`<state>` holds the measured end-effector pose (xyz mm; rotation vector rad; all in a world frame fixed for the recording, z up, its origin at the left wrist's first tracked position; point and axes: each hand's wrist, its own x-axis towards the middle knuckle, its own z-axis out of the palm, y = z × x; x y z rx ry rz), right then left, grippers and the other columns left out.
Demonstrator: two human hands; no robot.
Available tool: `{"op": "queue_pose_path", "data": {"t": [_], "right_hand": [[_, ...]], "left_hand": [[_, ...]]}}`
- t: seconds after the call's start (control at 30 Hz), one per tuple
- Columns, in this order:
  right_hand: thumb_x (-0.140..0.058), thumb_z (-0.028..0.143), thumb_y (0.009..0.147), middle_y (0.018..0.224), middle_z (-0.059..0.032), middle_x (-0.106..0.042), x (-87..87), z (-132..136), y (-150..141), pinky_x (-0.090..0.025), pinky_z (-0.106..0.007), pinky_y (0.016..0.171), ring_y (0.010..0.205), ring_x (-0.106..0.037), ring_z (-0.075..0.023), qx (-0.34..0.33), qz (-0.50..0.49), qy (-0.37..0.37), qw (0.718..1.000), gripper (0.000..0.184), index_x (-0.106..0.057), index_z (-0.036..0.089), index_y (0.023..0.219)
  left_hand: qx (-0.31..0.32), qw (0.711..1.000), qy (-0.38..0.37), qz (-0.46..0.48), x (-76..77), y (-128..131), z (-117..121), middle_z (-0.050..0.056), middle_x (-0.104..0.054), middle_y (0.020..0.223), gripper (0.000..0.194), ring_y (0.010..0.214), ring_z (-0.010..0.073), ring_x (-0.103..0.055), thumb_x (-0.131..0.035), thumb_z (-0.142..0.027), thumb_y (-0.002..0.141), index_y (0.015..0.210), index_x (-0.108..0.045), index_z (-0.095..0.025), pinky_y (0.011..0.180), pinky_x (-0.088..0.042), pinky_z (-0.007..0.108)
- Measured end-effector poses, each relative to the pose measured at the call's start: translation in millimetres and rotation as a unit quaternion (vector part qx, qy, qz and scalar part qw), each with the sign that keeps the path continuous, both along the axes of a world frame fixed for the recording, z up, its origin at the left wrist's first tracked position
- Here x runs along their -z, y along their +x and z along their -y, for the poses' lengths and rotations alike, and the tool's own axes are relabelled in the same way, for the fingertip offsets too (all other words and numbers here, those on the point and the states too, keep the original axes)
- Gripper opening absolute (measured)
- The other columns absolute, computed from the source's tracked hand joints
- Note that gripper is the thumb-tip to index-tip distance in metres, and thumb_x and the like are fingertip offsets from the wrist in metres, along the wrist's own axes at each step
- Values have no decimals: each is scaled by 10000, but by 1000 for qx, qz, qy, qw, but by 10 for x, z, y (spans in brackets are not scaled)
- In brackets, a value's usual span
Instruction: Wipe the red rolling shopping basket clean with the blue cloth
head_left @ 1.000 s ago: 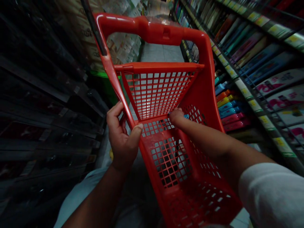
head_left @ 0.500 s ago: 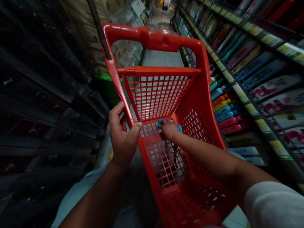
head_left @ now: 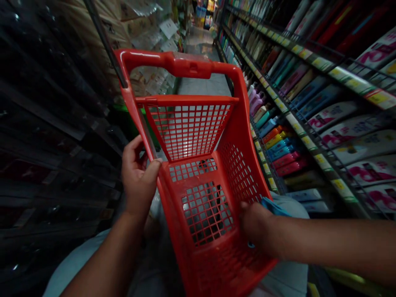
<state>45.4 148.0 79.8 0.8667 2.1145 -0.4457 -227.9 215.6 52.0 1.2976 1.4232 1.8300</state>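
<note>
A red plastic shopping basket cart (head_left: 173, 198) with lattice walls and floor fills the middle of the view. My left hand (head_left: 139, 175) is closed on its left rim, thumb on top and fingers round the outside. My right hand (head_left: 260, 227) is over the right side of the basket, blurred by motion, with its fingers curled. A blue cloth (head_left: 275, 207) sticks out beside the back of that hand, and a small bit of blue shows below it. Most of the cloth is hidden by the hand.
On the right, shelves (head_left: 309, 140) with price labels hold rows of bottles. Wrapped packages (head_left: 130, 33) are stacked at the left, near a green box edge (head_left: 123, 108). A dark pole (head_left: 105, 41) rises from the cart's handle corner. The tiled aisle (head_left: 202, 84) runs ahead.
My right hand has come up from the basket floor towards the near right side, and the blue cloth has moved with it. My left hand stays on the rim; the view has shifted right.
</note>
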Motion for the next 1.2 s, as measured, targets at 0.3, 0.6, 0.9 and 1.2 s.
{"op": "queue_pose_path", "data": {"t": [0.3, 0.6, 0.9, 1.2], "right_hand": [[-579, 49, 856, 1017, -154, -716, -668, 34, 77, -556, -385, 722, 986, -604, -308, 5, -11, 126, 992, 266, -795, 203, 836], [-567, 179, 883, 1498, -109, -508, -298, 316, 784, -492, -460, 1017, 1246, -516, -311, 254, -339, 304, 854, 508, -633, 291, 1373], [-581, 228, 872, 1315, -104, -580, 231, 578, 794, -538, -391, 923, 1148, -610, -263, 234, -646, 320, 653, 389, -679, 271, 1246], [-537, 323, 945, 1364, -85, -523, 338, 480, 395, -540, -355, 969, 1187, -613, -245, 338, -701, 288, 558, 345, -671, 289, 1260]], "left_hand": [[-11, 999, -39, -11, -87, -3, -40, 53, -667, 1369, 668, 1259, 284, -623, -718, -184, 701, 1356, -598, -241, 1129, -494, 503], [-16, 993, -97, -64, -176, -63, -40, 32, -661, 1379, 631, 1265, 287, -626, -710, -232, 745, 1361, -583, -289, 1123, -507, 492], [-24, 971, -178, -156, -421, -9, -89, 86, -593, 1475, 626, 1264, 232, -621, -557, -232, 900, 1510, -426, -180, 1117, -503, 414], [8, 921, -204, -331, -646, 364, 147, 185, -332, 1657, 808, 1568, 321, -250, -673, -340, 837, 1537, -377, -65, 1308, -147, 492]]}}
